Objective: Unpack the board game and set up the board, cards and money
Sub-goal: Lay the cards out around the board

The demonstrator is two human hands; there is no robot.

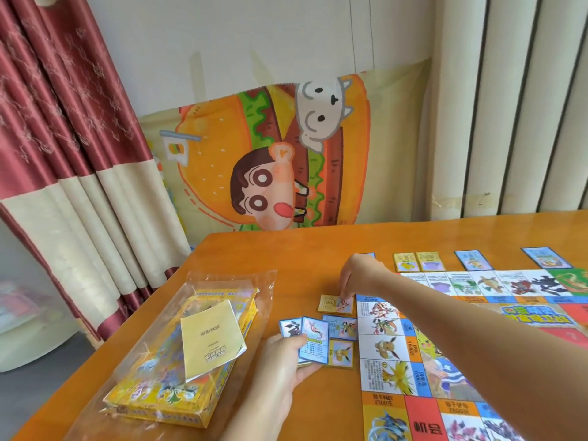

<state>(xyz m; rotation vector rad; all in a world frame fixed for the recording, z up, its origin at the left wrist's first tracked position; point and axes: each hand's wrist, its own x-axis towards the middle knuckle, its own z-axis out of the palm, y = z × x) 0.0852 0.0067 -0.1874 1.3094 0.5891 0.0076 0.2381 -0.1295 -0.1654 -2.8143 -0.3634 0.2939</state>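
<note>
The game board (391,348) lies unfolded on the right of the orange table (254,256). My left hand (286,358) holds a small fan of blue-edged cards (313,340) just left of the board. My right hand (356,275) reaches across the board and pinches a gold-edged card (332,304) lying flat by the board's left edge. Below it, two more cards (342,327) lie along that edge. Several other cards (416,261) sit in a row beyond the board's far edge.
The yellow game box (178,386) lies at the left inside a clear plastic bag (222,281), with a pale yellow rules leaflet (210,338) on top. A cartoon cloth (280,154) hangs behind the table, and a red curtain (63,122) is at the left.
</note>
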